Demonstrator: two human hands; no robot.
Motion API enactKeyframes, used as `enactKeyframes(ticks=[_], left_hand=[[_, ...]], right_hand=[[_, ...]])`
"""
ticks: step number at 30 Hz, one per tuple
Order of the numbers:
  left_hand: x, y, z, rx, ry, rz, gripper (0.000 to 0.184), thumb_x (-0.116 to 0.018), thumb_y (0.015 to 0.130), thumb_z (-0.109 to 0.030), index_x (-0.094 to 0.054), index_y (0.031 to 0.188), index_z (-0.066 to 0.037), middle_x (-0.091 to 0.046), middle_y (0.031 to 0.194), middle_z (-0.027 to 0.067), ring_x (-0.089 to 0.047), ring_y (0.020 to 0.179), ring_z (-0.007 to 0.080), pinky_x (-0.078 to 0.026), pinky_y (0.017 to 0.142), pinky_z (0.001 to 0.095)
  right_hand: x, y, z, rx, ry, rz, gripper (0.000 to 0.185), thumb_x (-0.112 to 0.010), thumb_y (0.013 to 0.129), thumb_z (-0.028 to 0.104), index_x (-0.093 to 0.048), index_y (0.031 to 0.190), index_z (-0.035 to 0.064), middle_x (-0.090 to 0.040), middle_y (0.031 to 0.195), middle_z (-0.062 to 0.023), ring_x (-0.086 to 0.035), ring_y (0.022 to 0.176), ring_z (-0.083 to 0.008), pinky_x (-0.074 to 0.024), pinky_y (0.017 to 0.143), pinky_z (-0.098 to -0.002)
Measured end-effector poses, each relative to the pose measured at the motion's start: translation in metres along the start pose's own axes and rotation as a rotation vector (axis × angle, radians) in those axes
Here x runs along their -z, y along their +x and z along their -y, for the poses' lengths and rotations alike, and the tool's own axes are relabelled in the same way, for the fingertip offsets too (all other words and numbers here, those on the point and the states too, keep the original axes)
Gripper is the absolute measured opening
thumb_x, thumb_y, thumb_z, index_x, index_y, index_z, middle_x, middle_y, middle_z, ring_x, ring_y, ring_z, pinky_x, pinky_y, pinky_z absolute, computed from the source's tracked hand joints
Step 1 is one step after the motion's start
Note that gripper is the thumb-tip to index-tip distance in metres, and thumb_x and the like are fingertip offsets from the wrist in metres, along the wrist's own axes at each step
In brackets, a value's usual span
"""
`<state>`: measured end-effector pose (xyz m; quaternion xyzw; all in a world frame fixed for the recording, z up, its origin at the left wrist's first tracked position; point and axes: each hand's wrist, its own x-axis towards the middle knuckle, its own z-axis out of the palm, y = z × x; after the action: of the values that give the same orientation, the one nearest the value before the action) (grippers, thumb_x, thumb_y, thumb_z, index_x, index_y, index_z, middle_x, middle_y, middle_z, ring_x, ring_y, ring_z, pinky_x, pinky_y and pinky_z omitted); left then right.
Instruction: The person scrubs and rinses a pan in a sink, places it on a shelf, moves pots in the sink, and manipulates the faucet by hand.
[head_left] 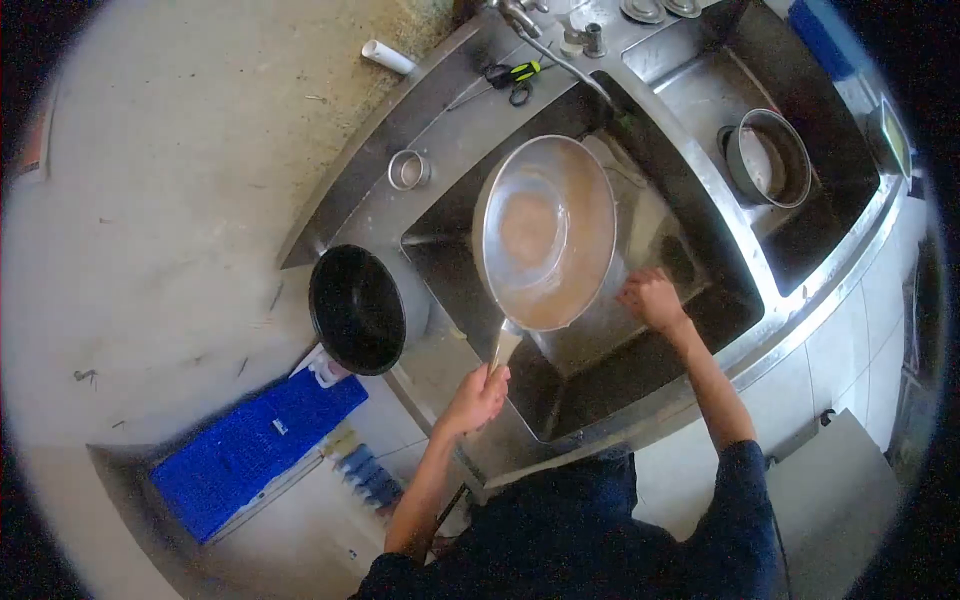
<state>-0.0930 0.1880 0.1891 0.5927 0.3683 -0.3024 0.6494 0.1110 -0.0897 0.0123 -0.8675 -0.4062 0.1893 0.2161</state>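
Note:
My left hand [474, 400] is wrapped round the light handle of a frying pan [530, 230]. The pan is tilted over the left sink basin [690, 330], its metallic inside facing me, with a brownish patch in the middle. Just off the pan's lower right side is my right hand [652, 298], over the basin. Its fingers are curled in, and whatever they may hold is hidden. Behind the pan, part of the basin floor shows a pale, wet-looking area.
A dark pot [358, 310] stands on the left of the counter, near a small metal cup [408, 170]. A green-and-black tool [515, 73] lies by the faucet [565, 62]. Another pot [768, 160] sits in the right basin. Below left is a blue panel [255, 440].

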Motion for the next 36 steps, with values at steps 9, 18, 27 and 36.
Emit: enactKeyframes(ticks=[9, 18, 27, 36], left_hand=[[-0.024, -0.018, -0.005, 0.022, -0.118, 0.028, 0.026, -0.039, 0.1, -0.034, -0.044, 0.094, -0.008, -0.036, 0.063, -0.0048, -0.035, 0.047, 0.0056, -0.036, 0.042, 0.0234], [-0.037, -0.067, 0.017, -0.108, 0.055, 0.011, 0.031, -0.04, 0.099, -0.035, -0.045, 0.09, -0.006, -0.043, 0.063, -0.0015, -0.043, 0.046, 0.0078, -0.038, 0.041, 0.0254], [-0.079, -0.094, 0.06, -0.381, 0.172, -0.122, 0.026, -0.045, 0.098, -0.031, -0.047, 0.09, -0.007, -0.044, 0.062, -0.0025, -0.041, 0.048, 0.0058, -0.036, 0.041, 0.0235], [-0.096, -0.173, 0.105, -0.538, 0.059, -0.199, 0.025, -0.042, 0.099, -0.03, -0.046, 0.096, -0.006, -0.043, 0.066, -0.0028, -0.04, 0.05, 0.0054, -0.036, 0.042, 0.0225]], right_hand=[[0.042, 0.025, 0.067, -0.085, 0.484, -0.396, 0.033, -0.057, 0.088, 0.019, -0.058, 0.118, 0.0049, -0.054, 0.125, -0.0172, -0.049, 0.118, -0.0339, -0.0385, 0.1, -0.0403], [0.063, -0.058, 0.098, 0.166, 0.373, -0.008, 0.016, -0.062, 0.081, 0.018, -0.07, 0.094, 0.011, -0.066, 0.101, -0.0123, -0.065, 0.088, -0.031, -0.0523, 0.077, -0.0406], [0.093, -0.083, 0.211, 0.134, 0.604, -0.491, 0.037, -0.062, 0.085, 0.025, -0.059, 0.115, 0.0026, -0.056, 0.122, -0.0163, -0.055, 0.109, -0.035, -0.0424, 0.096, -0.0408], [0.108, -0.14, 0.179, 0.164, -0.031, -0.544, 0.028, -0.065, 0.08, 0.013, -0.063, 0.107, 0.009, -0.058, 0.117, -0.0121, -0.056, 0.106, -0.03, -0.0429, 0.094, -0.0409]])
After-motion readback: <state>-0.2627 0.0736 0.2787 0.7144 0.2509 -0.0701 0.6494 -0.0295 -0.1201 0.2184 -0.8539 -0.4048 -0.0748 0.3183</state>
